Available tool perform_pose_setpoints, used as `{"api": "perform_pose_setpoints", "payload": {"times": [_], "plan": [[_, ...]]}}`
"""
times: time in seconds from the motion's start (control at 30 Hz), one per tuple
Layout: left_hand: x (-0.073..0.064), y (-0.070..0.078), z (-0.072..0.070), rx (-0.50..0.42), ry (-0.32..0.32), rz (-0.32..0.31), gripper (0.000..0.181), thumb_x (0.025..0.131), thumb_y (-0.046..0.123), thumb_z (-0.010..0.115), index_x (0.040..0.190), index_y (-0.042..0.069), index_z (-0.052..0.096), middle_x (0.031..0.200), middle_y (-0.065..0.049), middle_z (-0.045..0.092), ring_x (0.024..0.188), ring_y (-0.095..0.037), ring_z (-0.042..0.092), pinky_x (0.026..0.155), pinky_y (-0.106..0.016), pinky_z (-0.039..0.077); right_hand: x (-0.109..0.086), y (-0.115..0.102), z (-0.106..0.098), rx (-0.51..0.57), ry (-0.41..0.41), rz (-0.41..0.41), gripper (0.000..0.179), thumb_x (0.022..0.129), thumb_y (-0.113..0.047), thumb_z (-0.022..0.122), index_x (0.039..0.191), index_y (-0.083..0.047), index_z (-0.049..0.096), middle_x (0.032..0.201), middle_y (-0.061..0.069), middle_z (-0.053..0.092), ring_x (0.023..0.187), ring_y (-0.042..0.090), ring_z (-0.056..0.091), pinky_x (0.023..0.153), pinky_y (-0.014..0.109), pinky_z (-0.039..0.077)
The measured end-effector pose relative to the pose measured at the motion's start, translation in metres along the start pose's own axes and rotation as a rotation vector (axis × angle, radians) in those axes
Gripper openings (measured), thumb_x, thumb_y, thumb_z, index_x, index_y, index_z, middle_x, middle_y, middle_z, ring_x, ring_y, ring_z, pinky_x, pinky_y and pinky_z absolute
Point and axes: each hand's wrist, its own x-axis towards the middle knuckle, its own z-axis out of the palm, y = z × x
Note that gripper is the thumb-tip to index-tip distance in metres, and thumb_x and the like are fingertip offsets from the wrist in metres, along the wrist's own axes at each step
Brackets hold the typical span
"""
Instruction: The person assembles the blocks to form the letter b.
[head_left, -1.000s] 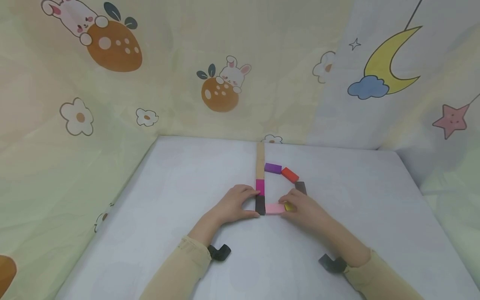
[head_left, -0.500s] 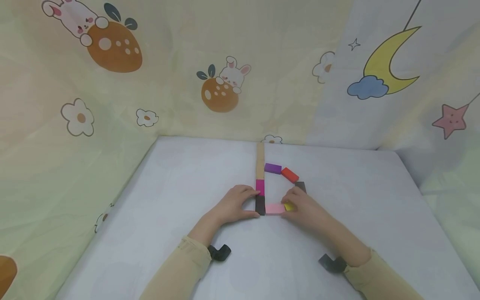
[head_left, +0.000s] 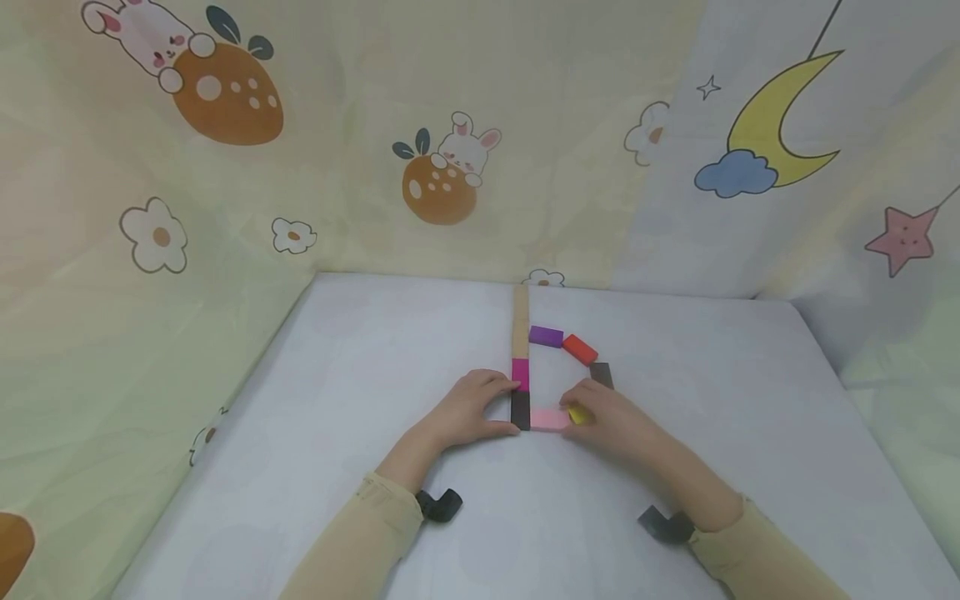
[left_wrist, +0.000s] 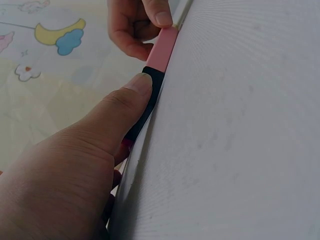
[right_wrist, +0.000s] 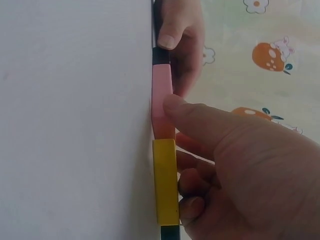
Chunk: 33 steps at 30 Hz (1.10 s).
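My left hand pinches the black block, thumb at its near end and index fingertip by its joint with the magenta block. In the left wrist view the thumb presses the black block's side. My right hand pinches the right end of the pink block, which lies against the black one. Beside the pink block, partly under the right hand, is a yellow block. Beige blocks continue the straight column. A purple block, a red block and a dark grey block curve rightward.
The blocks lie on a white-covered table with its far edge just behind the column. A patterned cloth with rabbits, a moon and flowers rises around the back and sides. Black wrist mounts project from both sleeves.
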Motion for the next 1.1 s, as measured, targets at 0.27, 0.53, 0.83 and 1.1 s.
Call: {"api": "perform_pose_setpoints", "payload": {"times": [0.27,0.53,0.83,1.1], "plan": [[0.000,0.000,-0.001,-0.001,0.000,-0.001,0.076,0.081,0.064,0.070,0.146,0.033,0.047,0.141,0.003,0.051,0.136,-0.019,0.043,0.117,-0.040,0.037,-0.002,-0.003,-0.004,-0.006,-0.010,-0.011,0.046,0.077,-0.040,0.083,0.118,-0.028,0.065,0.116,-0.006,0.061,0.107,0.015,0.056,0.091,0.040,0.058],[0.000,0.000,0.000,-0.006,-0.008,-0.017,0.076,0.080,0.062,0.072,0.146,0.034,0.047,0.142,0.004,0.051,0.137,-0.018,0.043,0.117,-0.040,0.037,-0.002,-0.002,-0.003,-0.010,-0.004,-0.028,0.042,0.079,-0.037,0.082,0.116,-0.028,0.066,0.114,-0.008,0.063,0.107,0.014,0.057,0.093,0.040,0.057],[0.000,0.002,0.000,-0.003,-0.009,-0.017,0.076,0.080,0.061,0.072,0.146,0.033,0.047,0.143,0.004,0.051,0.137,-0.019,0.042,0.118,-0.040,0.036,0.004,0.017,-0.017,0.061,0.003,0.038,0.034,0.085,-0.041,0.075,0.117,-0.034,0.063,0.113,-0.011,0.061,0.106,0.015,0.057,0.092,0.040,0.057],[-0.001,0.003,-0.001,-0.006,-0.008,-0.017,0.075,0.081,0.061,0.072,0.146,0.033,0.047,0.142,0.004,0.051,0.137,-0.019,0.042,0.117,-0.041,0.036,0.005,0.053,-0.042,0.059,-0.120,-0.016,0.004,0.092,-0.029,0.069,0.091,-0.026,0.067,0.084,-0.008,0.065,0.080,0.014,0.057,0.075,0.030,0.052]]}}
